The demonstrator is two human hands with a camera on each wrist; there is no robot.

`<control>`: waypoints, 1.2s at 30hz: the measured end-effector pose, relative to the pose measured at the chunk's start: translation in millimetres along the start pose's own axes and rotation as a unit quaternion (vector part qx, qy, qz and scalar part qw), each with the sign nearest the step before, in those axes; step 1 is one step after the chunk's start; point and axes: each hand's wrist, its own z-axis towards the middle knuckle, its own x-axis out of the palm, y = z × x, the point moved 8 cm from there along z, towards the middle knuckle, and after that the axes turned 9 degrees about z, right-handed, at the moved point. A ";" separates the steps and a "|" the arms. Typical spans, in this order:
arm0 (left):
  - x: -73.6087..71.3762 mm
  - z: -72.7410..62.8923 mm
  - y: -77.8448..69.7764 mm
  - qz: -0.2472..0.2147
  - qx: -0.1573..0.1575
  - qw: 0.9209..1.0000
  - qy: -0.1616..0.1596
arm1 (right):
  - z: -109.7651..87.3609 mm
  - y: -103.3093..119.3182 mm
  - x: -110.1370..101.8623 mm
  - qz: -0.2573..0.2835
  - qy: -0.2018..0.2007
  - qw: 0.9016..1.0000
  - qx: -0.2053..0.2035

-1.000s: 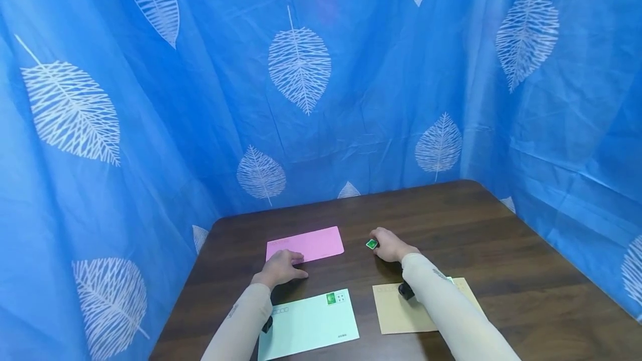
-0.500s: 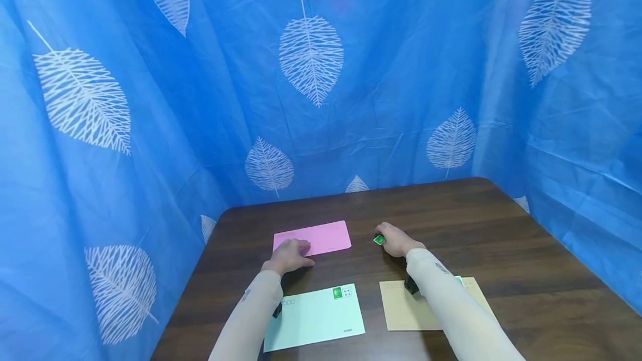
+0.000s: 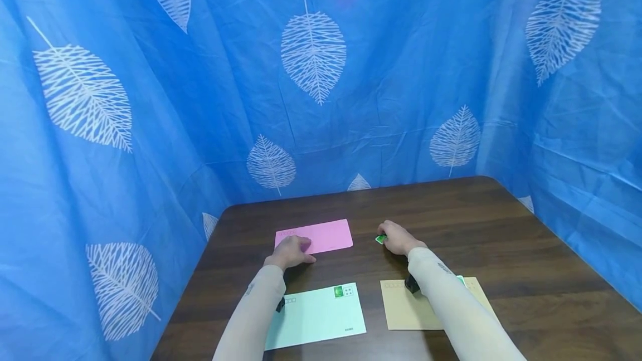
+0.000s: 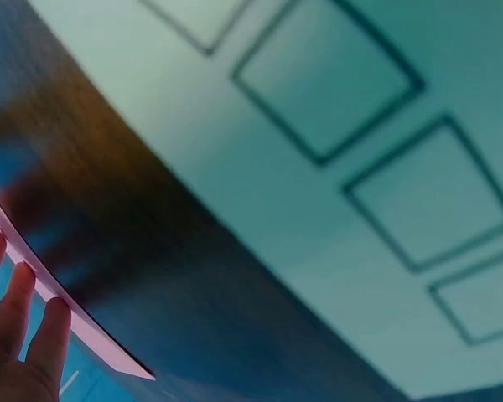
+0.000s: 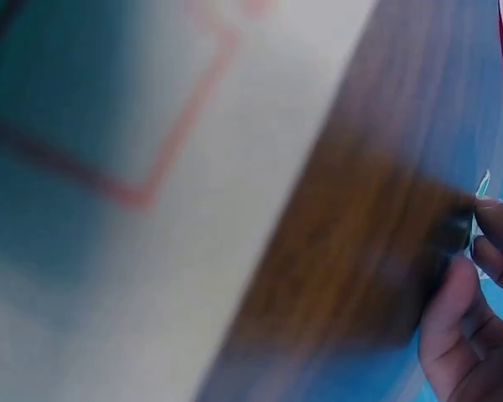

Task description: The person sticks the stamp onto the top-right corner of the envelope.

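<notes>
A pink envelope (image 3: 328, 237) lies at the back left of the dark table. My left hand (image 3: 290, 252) rests at its near left part, fingertips touching it and thumb apart to the right. In the left wrist view the fingers (image 4: 49, 347) look fairly straight against the pink edge. To the right of the envelope, my right hand (image 3: 398, 238) pinches a small green stamp (image 3: 380, 239) with a white border, low over the table. The right wrist view shows the stamp's thin edge (image 5: 483, 186) between fingertips and thumb; whether it touches the table I cannot tell.
A mint-green envelope (image 3: 321, 316) with a green stamp (image 3: 339, 292) at its upper right lies in front of the left hand. A tan envelope (image 3: 408, 311) is partly under the right forearm, a bit of green and white showing beside the sleeve. Blue leaf-patterned curtains (image 3: 391, 88) surround the table (image 3: 441, 202).
The head view has shifted slightly, so everything appears a little right and higher. My left hand has come slightly further over the pink envelope. The right hand still pinches the stamp, now more tilted.
</notes>
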 end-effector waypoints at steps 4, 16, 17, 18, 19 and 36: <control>0.7 1.2 0.4 0.000 -0.002 1.000 0.000 | 0.5 2.1 -2.4 -0.010 0.003 1.000 0.006; 0.9 3.3 0.5 0.010 -0.011 1.000 0.005 | 5.4 0.2 -3.5 -0.005 0.020 0.999 0.040; 1.3 2.8 0.3 0.009 -0.010 1.000 0.006 | 5.4 0.3 -3.4 -0.007 0.021 0.999 0.041; 2.0 2.8 0.5 0.009 -0.009 1.000 0.007 | 5.5 0.2 -3.0 -0.009 0.023 0.999 0.041; 2.6 2.3 0.7 0.008 -0.010 1.000 0.007 | 5.6 0.2 -2.7 -0.011 0.024 0.999 0.041; 4.5 -6.9 -6.6 0.012 -0.011 1.000 0.003 | 3.3 -3.2 -3.3 0.015 0.057 0.996 0.061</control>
